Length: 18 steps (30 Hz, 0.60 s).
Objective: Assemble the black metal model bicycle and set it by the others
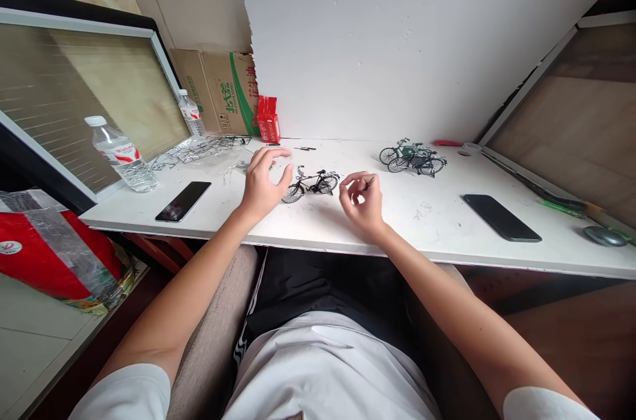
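A small black model bicycle [322,183] stands upright on the white table [308,224], between my two hands. My left hand [263,187] is at its front wheel, thumb and fingers apart with nothing between them; I cannot tell whether the thumb touches the wheel. On the other side, just behind the rear wheel, my right hand [364,208] has its fingers curled closed. A small dark part [368,184] pokes out from those fingers; its exact kind is too small to make out.
More model bicycles [412,158] stand at the back right. Thin black part frames [199,152] and clear plastic lie at the back left, near two water bottles [124,156]. Phones [183,201] lie on both sides. A red packet [269,120] stands before a white board [397,42].
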Available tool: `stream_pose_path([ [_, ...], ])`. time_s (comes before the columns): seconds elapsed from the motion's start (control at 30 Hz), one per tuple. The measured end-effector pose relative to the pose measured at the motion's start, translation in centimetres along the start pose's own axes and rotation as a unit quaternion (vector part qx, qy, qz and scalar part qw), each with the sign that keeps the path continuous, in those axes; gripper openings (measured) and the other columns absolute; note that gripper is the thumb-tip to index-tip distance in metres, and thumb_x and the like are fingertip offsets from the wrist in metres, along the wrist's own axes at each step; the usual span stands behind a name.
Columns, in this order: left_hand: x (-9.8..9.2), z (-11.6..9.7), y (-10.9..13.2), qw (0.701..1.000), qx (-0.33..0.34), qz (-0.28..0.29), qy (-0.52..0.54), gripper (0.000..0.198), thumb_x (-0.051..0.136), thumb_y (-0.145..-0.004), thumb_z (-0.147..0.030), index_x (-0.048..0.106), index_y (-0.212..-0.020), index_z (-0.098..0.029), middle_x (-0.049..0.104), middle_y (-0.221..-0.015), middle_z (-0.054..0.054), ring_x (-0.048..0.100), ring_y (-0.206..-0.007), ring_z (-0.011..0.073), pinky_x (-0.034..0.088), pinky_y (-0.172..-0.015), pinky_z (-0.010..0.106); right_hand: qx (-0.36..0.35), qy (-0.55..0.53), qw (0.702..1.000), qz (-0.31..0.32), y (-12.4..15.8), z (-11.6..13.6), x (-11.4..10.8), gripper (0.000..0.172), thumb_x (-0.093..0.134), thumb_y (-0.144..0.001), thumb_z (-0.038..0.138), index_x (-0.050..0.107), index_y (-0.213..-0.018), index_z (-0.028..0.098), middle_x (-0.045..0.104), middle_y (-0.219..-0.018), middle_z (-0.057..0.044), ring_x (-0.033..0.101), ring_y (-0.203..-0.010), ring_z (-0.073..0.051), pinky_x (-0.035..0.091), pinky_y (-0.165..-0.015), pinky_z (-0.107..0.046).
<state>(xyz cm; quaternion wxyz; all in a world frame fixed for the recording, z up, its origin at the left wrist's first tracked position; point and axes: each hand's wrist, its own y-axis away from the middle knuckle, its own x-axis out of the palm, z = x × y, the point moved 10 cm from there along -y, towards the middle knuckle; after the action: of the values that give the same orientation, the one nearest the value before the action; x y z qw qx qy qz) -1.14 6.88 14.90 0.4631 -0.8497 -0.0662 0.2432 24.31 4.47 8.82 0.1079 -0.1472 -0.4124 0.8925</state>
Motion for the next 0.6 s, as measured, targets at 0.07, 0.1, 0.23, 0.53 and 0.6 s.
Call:
stream_pose_path([
  [0.07,0.5,-4.4,0.5,0.999,0.053,0.006,0.003,0.014,0.067,-0.1,-0.03,0.073,-0.11,-0.023,0.076,-0.113,0.009,0.071,-0.111,0.0236,0.058,-0.096,0.038,-0.073,-0.006,0.997,0.006,0.5,2.6,0.6,0.039,0.068,-0.098,0.024,0.029,-0.095,0.03,0.068,-0.105,-0.001,0.051,-0.056,-0.01,0.039,-0.049,-0.03],
  [0.1,1.3,-6.0,0.8,0.997,0.063,0.04,0.007,0.014,0.065,-0.102,-0.031,0.075,-0.108,-0.023,0.076,-0.11,0.008,0.072,-0.106,0.0234,0.058,-0.094,0.037,-0.099,-0.007,0.995,0.012,0.8,3.7,1.0,0.04,0.068,-0.098,0.022,0.029,-0.095,0.03,0.068,-0.105,-0.001,0.051,-0.053,-0.009,0.039,-0.048,-0.03],
  [0.23,3.6,-8.0,2.2,0.99,-0.004,0.136,0.022,0.024,0.062,-0.105,-0.039,0.081,-0.111,-0.025,0.078,-0.112,0.01,0.071,-0.081,0.0209,0.057,-0.081,0.036,-0.158,-0.008,0.987,-0.004,1.2,6.9,1.1,0.042,0.071,-0.099,0.023,0.029,-0.094,0.03,0.07,-0.104,-0.001,0.05,-0.048,-0.009,0.038,-0.043,-0.029],
  [0.53,4.2,-6.9,2.1,0.952,-0.119,0.228,0.165,0.036,0.064,-0.102,-0.049,0.085,-0.111,-0.021,0.082,-0.109,0.011,0.074,-0.084,0.0242,0.057,-0.071,0.035,-0.172,0.001,0.985,0.009,1.2,8.7,1.5,0.037,0.065,-0.104,0.026,0.03,-0.094,0.03,0.073,-0.105,-0.003,0.057,-0.05,-0.01,0.043,-0.043,-0.029],
  [0.6,4.3,-6.5,2.3,0.943,-0.136,0.256,0.163,0.035,0.07,-0.099,-0.049,0.085,-0.114,-0.021,0.082,-0.105,0.009,0.074,-0.082,0.0243,0.058,-0.074,0.035,-0.177,0.02,0.984,0.016,1.3,8.5,1.6,0.037,0.064,-0.104,0.025,0.029,-0.094,0.03,0.074,-0.104,-0.003,0.058,-0.051,-0.011,0.043,-0.044,-0.029],
])
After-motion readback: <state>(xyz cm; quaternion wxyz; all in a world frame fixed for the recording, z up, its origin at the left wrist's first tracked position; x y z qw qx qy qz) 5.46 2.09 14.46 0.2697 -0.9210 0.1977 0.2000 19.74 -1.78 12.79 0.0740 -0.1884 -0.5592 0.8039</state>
